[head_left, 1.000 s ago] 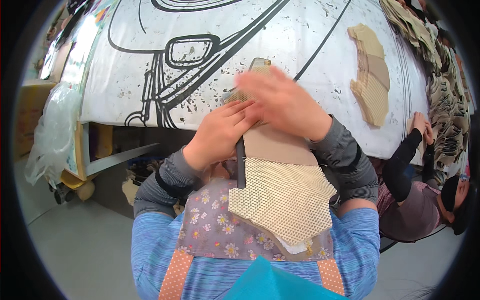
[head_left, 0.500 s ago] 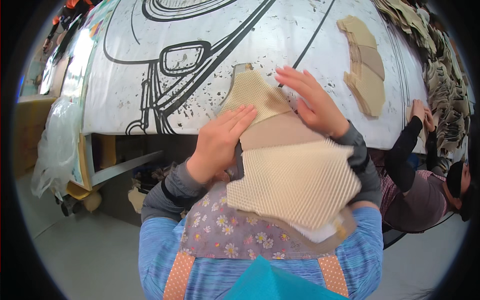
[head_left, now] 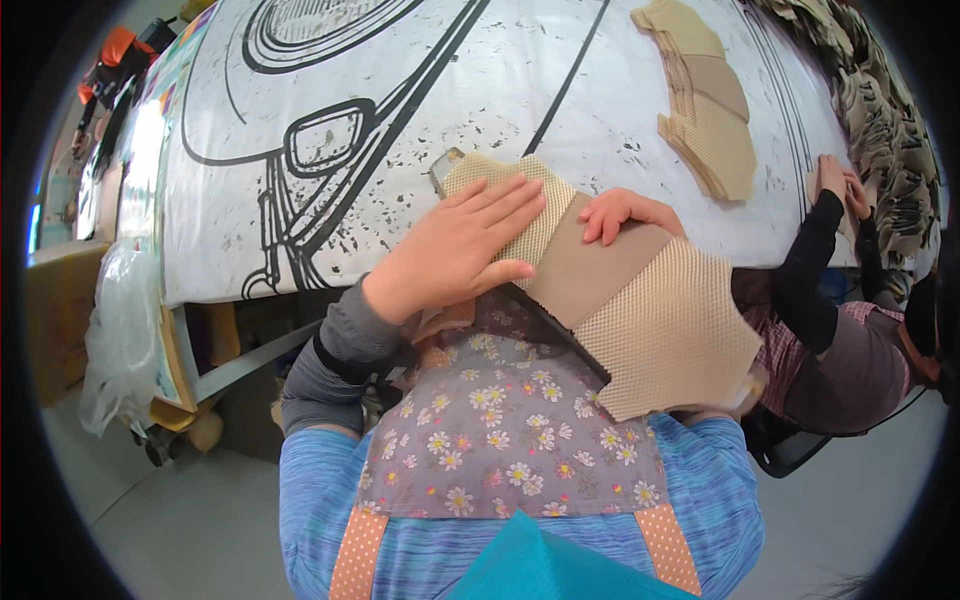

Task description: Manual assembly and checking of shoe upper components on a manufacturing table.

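Note:
A beige panel (head_left: pixel 590 262), with mesh-textured ends and a smooth tan middle band, lies slanted from the table edge across my front. Along its lower left side shows a dark edge of something stiff beneath it. My left hand (head_left: pixel 460 240) rests flat on the upper mesh end, fingers stretched together and thumb apart. At the panel's far edge, my right hand (head_left: pixel 628 213) hooks its bent fingers over onto the tan band; the rest of that hand and the forearm are hidden under the panel.
On the white table (head_left: pixel 420 130), printed with black line drawing, lies a small stack of similar panels (head_left: pixel 705 95). Heaped beige pieces (head_left: pixel 880 130) line the right side, where a co-worker's hands (head_left: pixel 840 188) are busy. A clear plastic bag (head_left: pixel 120 340) hangs at the left corner.
The panel has swung, its near end moving right and up. My right hand has come down from the air onto its far edge. My left hand lies farther onto the upper mesh.

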Demonstrator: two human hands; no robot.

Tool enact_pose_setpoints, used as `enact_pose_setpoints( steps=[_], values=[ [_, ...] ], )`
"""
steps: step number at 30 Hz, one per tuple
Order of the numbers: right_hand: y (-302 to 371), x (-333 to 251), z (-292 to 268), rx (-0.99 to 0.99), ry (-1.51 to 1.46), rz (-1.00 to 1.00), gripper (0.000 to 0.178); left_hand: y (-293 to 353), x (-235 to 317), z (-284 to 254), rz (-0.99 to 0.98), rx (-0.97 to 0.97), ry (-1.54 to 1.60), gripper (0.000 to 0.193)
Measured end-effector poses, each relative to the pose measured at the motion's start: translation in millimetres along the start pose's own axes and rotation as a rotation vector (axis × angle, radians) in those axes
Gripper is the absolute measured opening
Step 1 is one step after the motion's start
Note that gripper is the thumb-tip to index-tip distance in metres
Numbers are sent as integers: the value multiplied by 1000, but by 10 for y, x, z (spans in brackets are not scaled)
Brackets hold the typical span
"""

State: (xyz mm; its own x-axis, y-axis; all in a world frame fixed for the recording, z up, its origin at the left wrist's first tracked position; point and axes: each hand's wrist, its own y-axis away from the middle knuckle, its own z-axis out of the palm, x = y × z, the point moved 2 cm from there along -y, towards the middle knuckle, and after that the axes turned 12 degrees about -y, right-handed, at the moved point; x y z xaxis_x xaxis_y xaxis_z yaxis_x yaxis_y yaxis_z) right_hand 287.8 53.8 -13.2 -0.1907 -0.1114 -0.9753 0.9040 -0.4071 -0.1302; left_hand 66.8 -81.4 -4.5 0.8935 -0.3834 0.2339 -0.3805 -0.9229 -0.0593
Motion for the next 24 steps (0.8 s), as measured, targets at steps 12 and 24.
enact_pose_setpoints(
  steps=[12,24],
  values=[
    [126,-80,41,181,-174,306,39,6,197,-116,-382,-141,-406,77],
    [177,-7,32,112,-157,127,35,-230,-70,47,-268,-1,-217,65]
  ],
)
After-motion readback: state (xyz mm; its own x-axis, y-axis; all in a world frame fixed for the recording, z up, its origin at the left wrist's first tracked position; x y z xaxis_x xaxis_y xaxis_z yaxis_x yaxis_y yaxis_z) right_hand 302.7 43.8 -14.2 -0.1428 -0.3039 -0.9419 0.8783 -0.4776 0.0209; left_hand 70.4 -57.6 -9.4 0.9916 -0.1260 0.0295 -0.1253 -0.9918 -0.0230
